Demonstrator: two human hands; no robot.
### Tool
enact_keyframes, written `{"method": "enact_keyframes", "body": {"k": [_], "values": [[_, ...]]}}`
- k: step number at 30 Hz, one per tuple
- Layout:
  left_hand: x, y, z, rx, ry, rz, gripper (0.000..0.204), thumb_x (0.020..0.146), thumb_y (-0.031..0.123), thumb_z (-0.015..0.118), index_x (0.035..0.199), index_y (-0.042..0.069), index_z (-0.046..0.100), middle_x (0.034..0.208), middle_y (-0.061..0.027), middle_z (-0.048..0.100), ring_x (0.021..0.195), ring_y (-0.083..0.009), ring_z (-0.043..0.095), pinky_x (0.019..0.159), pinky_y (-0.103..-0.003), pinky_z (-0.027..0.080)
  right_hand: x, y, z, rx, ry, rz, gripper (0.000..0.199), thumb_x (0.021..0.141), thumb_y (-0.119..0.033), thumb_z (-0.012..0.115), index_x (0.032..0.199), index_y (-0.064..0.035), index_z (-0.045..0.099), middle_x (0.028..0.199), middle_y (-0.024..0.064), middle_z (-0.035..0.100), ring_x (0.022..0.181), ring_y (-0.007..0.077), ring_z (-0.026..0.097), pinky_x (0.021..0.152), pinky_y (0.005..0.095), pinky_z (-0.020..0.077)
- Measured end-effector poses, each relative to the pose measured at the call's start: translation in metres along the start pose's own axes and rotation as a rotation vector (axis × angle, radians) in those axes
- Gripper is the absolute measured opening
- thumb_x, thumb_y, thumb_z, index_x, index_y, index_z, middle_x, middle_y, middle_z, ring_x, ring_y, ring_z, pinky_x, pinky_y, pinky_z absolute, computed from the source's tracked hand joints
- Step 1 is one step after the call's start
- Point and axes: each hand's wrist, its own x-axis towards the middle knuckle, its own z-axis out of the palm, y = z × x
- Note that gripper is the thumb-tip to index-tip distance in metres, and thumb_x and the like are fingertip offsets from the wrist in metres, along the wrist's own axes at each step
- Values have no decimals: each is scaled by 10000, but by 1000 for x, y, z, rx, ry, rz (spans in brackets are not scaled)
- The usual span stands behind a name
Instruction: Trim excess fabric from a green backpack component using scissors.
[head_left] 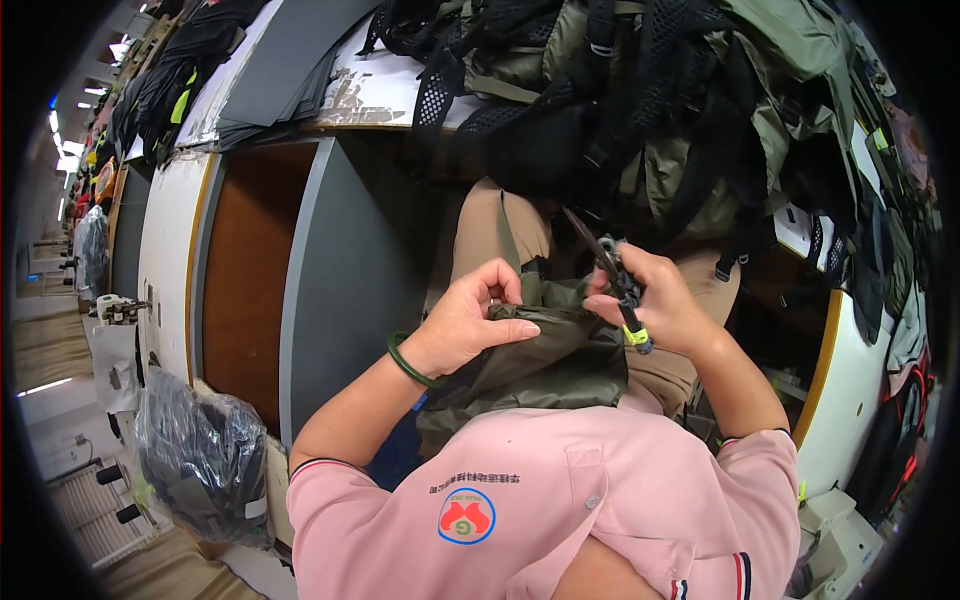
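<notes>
Olive-green thin fabric (560, 360), seemingly part of a bag, lies gathered across my lap. My left hand (462, 322) pinches its upper edge between thumb and fingers. A narrow green strap (507, 235) runs up from the cloth over my left thigh. Just to the right, my right hand (668, 300) is closed around a pair of dark scissors (625, 288) with a yellow-green wrap near the handle end. Their blades point up and to the left, away from the cloth edge. Whether the blades are parted is hard to make out.
Piled olive and black mesh bag pieces (640, 110) cover the tabletop ahead and hang over its edge. Dark grey sheets (285, 70) are stacked at the far left. Left of my legs stands a grey cabinet panel (315, 290). A plastic-wrapped bundle (205, 460) sits lower left.
</notes>
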Motion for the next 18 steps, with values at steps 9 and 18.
{"method": "enact_keyframes", "body": {"k": [9,18], "values": [[-3,-1,9,382,28,203,229,745,-37,719,820,42,517,794,-8,506,759,-123,491,665,-265,412,20,-21,26,-7,-106,-277,240,697,-62,757,846,-42,571,778,68,582,721,226,551,676,326,428],[-10,14,11,764,21,367,171,705,-88,612,785,37,529,783,-79,501,743,-235,514,653,-315,421,12,-12,25,-13,4,-176,203,708,-2,675,849,-43,535,779,76,582,743,244,530,712,343,418]]}}
